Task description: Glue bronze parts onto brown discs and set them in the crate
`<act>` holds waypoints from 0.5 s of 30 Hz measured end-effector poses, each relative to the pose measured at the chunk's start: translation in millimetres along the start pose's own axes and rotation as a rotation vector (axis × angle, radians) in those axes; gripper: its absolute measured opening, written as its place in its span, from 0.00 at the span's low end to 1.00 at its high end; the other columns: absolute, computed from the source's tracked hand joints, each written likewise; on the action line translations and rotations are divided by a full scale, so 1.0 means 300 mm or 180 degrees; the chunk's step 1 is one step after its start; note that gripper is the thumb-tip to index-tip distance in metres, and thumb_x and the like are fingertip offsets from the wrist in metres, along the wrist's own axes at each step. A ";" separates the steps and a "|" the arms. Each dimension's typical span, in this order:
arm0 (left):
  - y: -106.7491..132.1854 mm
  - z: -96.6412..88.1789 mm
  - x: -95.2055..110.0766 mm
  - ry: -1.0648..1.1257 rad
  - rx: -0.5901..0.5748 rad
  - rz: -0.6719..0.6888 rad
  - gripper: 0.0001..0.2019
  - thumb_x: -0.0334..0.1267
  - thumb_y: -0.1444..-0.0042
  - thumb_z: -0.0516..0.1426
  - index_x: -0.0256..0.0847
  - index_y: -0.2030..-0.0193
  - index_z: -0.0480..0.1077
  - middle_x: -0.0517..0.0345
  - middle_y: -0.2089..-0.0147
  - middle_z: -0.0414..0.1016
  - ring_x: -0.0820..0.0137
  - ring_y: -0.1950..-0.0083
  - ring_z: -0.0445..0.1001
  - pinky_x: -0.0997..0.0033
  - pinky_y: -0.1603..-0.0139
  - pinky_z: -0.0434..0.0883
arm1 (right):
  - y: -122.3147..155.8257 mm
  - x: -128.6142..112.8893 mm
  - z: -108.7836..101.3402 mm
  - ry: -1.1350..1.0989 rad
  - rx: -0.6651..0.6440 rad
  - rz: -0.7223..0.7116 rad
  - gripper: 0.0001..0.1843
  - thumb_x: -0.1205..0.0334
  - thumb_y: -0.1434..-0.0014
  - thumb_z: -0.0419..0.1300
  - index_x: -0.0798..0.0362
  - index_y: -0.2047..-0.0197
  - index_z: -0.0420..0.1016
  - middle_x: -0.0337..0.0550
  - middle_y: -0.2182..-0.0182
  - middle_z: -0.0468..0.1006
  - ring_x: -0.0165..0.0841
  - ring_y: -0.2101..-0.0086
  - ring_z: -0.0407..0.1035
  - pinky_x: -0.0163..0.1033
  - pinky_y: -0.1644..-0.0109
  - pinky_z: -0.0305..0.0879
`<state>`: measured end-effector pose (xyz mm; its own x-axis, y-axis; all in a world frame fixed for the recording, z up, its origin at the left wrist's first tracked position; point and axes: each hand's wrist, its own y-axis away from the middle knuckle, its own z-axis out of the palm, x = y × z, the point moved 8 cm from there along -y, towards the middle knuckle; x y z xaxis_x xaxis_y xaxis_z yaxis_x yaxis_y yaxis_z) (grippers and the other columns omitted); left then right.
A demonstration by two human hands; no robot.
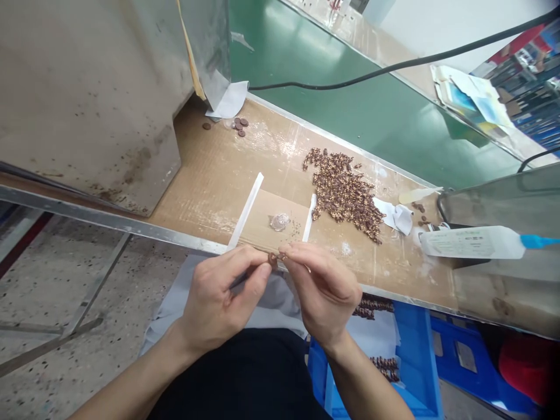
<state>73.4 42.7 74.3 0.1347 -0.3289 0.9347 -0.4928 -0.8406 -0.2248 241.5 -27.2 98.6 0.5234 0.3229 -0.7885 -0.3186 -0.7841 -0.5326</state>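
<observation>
My left hand point(225, 289) is closed, with thumb and forefinger pinching a small brown piece point(273, 259) at the table's front edge. Its exact kind is too small to tell. Right beside it, my right hand point(324, 289) is closed in a pinch too, its fingertips meeting the piece; whatever they hold is mostly hidden. Just beyond my fingertips, a small shiny clear mound or dish point(280, 221) sits on a cardboard patch point(258, 224) between two white tape strips. Tiny specks point(297, 227) are scattered to its right.
A large heap of small brown-and-gold parts point(345, 192) lies right of the patch. Brown discs point(240, 123) rest at the back left. A blue-tipped bottle point(476, 242) leans at the right. Below stands a blue crate point(420, 350) with rows of parts. A black cable point(350, 83) crosses behind.
</observation>
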 end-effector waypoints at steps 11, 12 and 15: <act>-0.026 0.006 0.058 -0.0087 -0.0307 0.0476 0.09 0.26 0.26 0.58 0.45 0.54 0.76 0.59 0.63 0.79 0.67 0.65 0.75 0.66 0.59 0.70 | -0.005 -0.046 -0.007 0.0082 0.0000 -0.0144 0.18 0.75 0.29 0.71 0.42 0.45 0.90 0.40 0.52 0.92 0.42 0.54 0.89 0.52 0.45 0.91; -0.024 0.006 0.060 -0.0123 -0.0313 0.0507 0.09 0.26 0.26 0.58 0.45 0.54 0.75 0.59 0.64 0.79 0.68 0.65 0.75 0.66 0.59 0.70 | -0.003 -0.048 -0.007 0.0088 0.0005 -0.0145 0.19 0.76 0.29 0.71 0.42 0.45 0.90 0.40 0.53 0.92 0.42 0.54 0.89 0.52 0.45 0.91; -0.020 0.011 0.060 -0.0239 -0.0344 0.0549 0.08 0.26 0.26 0.58 0.44 0.53 0.75 0.58 0.63 0.79 0.68 0.64 0.75 0.67 0.58 0.69 | 0.000 -0.053 -0.008 0.0038 0.0056 -0.0157 0.21 0.78 0.30 0.71 0.42 0.44 0.90 0.40 0.53 0.92 0.41 0.55 0.89 0.50 0.46 0.91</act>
<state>81.6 40.2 91.7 0.1021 -0.4984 0.8609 -0.6028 -0.7194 -0.3450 235.0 -33.8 111.8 0.5482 0.3544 -0.7575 -0.3060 -0.7579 -0.5761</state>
